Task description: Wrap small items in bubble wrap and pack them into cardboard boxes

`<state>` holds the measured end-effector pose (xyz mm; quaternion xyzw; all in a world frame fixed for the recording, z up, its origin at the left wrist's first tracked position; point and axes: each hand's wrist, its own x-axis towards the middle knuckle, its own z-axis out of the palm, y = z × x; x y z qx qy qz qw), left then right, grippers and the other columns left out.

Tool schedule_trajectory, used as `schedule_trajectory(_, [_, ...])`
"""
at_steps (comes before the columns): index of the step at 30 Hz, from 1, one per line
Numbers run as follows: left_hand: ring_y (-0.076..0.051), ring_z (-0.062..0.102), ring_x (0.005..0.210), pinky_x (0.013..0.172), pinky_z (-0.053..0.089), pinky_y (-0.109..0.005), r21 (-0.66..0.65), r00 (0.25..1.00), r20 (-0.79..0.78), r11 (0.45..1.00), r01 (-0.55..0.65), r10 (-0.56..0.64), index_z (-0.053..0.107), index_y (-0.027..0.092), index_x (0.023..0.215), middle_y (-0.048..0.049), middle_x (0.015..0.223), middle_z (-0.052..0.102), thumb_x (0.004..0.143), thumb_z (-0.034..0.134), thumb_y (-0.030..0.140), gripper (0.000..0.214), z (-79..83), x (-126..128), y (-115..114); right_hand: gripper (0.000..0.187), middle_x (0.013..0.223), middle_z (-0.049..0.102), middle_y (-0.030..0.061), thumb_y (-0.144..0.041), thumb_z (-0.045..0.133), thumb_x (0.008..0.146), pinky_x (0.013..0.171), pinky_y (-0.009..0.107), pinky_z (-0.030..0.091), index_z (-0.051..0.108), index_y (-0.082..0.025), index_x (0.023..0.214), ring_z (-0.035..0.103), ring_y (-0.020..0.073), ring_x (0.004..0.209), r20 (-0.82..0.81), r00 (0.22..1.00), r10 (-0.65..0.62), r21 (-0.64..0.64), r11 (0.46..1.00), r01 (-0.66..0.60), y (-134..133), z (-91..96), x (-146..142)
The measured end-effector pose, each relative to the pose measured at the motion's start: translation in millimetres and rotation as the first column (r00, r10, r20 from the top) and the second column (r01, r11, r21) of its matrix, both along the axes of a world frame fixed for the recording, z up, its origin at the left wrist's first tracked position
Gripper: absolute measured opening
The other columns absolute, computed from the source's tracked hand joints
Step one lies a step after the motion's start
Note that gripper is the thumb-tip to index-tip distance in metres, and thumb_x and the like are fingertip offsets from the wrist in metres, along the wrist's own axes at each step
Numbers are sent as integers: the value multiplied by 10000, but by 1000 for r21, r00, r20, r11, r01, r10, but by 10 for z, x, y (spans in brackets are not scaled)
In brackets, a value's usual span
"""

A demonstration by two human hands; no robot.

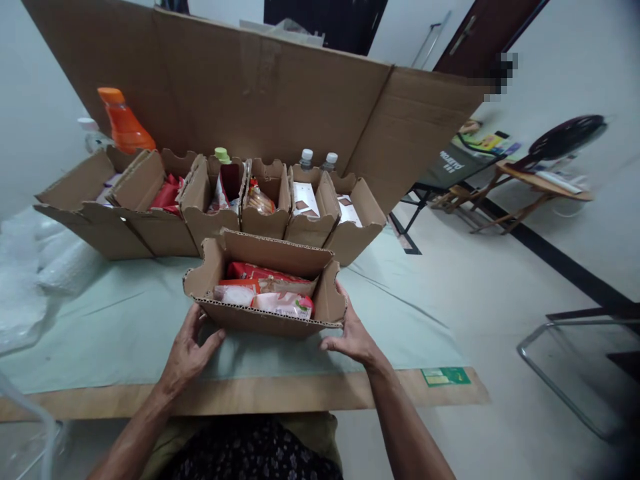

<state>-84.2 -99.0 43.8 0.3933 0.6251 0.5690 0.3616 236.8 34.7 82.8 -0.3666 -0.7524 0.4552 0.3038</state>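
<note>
A small open cardboard box (270, 320) stands in front of me at the near side of the cloth-covered table. Inside lie a red packet (260, 270), an orange-and-brown packet (285, 285) and a pink-and-white packet (285, 304), with a clear-wrapped white item (235, 295) beside them. My left hand (193, 350) holds the box's left end, its thumb in front and its fingertips partly hidden. At the right end my right hand (353, 333) grips the box, fingers behind the side wall and thumb along the front.
Several cardboard bins (265, 213) with packets form a row behind the box. A tall cardboard panel (280, 87) rises behind them, near an orange bottle (127, 127). Bubble wrap (60, 267) lies left; a green card (445, 377) sits at the table's front edge.
</note>
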Motion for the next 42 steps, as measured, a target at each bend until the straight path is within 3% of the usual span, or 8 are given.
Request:
schedule_trajectory(4, [-284, 622, 1256, 1103, 481, -411, -17, 1000, -17, 1000, 8, -9, 559, 222, 1312, -114, 1339, 645, 811, 745, 445, 579, -21, 50, -29, 1468, 1711, 214, 164, -786, 868, 500, 1263, 574, 240, 146, -250, 1660, 242, 395, 1564, -16, 1000, 23, -46, 999, -23, 129, 19, -84])
schedule_trajectory(10, [-315, 582, 1322, 1144, 454, -445, -55, 999, -42, 998, -35, 33, 548, 219, 1339, -130, 1385, 623, 796, 753, 455, 626, -88, 91, -71, 1371, 1658, 358, 120, -688, 907, 544, 1204, 532, 397, 210, -278, 1650, 403, 382, 1492, -90, 994, -67, -44, 997, 63, 4, -41, -216])
schedule_trajectory(14, [-318, 543, 1371, 1175, 426, -463, -42, 999, -41, 999, -34, 32, 507, 247, 1410, -127, 1423, 598, 841, 728, 448, 642, -72, 160, -104, 1263, 1666, 344, 109, -587, 890, 635, 1170, 531, 441, 197, -288, 1648, 428, 376, 1475, -65, 995, -73, -49, 996, 70, -55, -25, -187])
schedule_trajectory(22, [-352, 509, 1394, 1216, 358, -533, -53, 999, -24, 998, 42, -43, 489, 252, 1435, -141, 1450, 569, 852, 717, 465, 661, -115, 389, -184, 1197, 1693, 305, 58, -595, 835, 687, 1146, 532, 471, 161, -360, 1648, 466, 369, 1452, -107, 991, -74, -38, 997, 71, -62, 84, 26])
schedule_trajectory(29, [-340, 536, 1372, 1177, 428, -486, -86, 999, -24, 995, -42, 40, 490, 290, 1459, -103, 1427, 600, 840, 727, 494, 693, -131, 381, -371, 1141, 1699, 292, 71, -530, 837, 719, 1220, 545, 354, 204, -329, 1646, 345, 357, 1530, -133, 991, -11, 12, 1000, 12, -202, 13, 67])
schedule_trajectory(33, [-341, 489, 1421, 1203, 390, -496, -80, 998, -2, 995, -56, 56, 473, 286, 1479, -105, 1449, 590, 844, 734, 486, 715, -111, 375, -474, 1146, 1710, 263, 80, -482, 847, 715, 1245, 510, 309, 210, -295, 1649, 308, 348, 1547, -150, 989, 9, -5, 1000, -9, -289, 14, 49])
schedule_trajectory(38, [-343, 504, 1397, 1211, 357, -518, -86, 999, 39, 996, -30, 34, 494, 256, 1450, -119, 1482, 561, 834, 756, 471, 703, -106, 447, -466, 1218, 1700, 287, 71, -453, 901, 651, 1270, 524, 258, 216, -302, 1648, 305, 363, 1545, -165, 984, -63, -33, 998, 58, -340, 14, 138])
schedule_trajectory(42, [-317, 534, 1355, 1173, 407, -463, -45, 998, 23, 997, 63, -62, 505, 241, 1437, -118, 1433, 589, 854, 733, 445, 658, -81, 554, -404, 1233, 1680, 332, 61, -447, 920, 627, 1243, 526, 337, 235, -317, 1644, 359, 378, 1518, -138, 980, -145, -37, 989, 141, -352, 4, 297])
